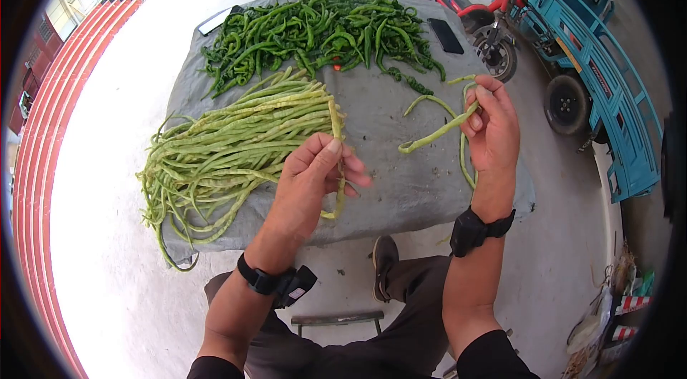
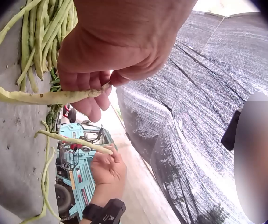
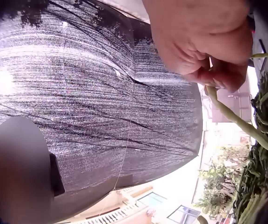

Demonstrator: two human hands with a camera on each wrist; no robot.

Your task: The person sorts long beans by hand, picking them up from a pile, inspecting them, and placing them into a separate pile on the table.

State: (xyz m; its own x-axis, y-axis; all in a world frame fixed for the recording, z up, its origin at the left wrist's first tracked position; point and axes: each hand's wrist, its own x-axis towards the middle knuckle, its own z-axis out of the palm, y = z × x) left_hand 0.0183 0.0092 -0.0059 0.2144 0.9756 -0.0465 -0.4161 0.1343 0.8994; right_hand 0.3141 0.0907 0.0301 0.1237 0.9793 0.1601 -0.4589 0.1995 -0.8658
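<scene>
Between thumb and fingers, my left hand [image 1: 309, 171] pinches the end of a long, yellowish-green bean [image 2: 35, 97], which curves away from the fingertips in the left wrist view. Another long bean [image 1: 436, 135] is pinched by my right hand [image 1: 495, 125], with its free part hanging in a bend toward the left; the right wrist view shows this bean [image 3: 239, 121] leaving the fingertips. Left of my left hand lies a big pile of long beans [image 1: 222, 143] on the grey cloth [image 1: 401, 196]. A few loose beans [image 1: 463, 153] lie beneath and beside my right hand.
A heap of green peppers [image 1: 315, 35] covers the far side of the cloth. A dark phone [image 1: 446, 36] lies right of it, a white-faced flat object [image 1: 217, 22] left. Beyond stand a red scooter [image 1: 465, 3] and a blue cargo tricycle [image 1: 594, 57]. Red steps [image 1: 54, 150] run along the left.
</scene>
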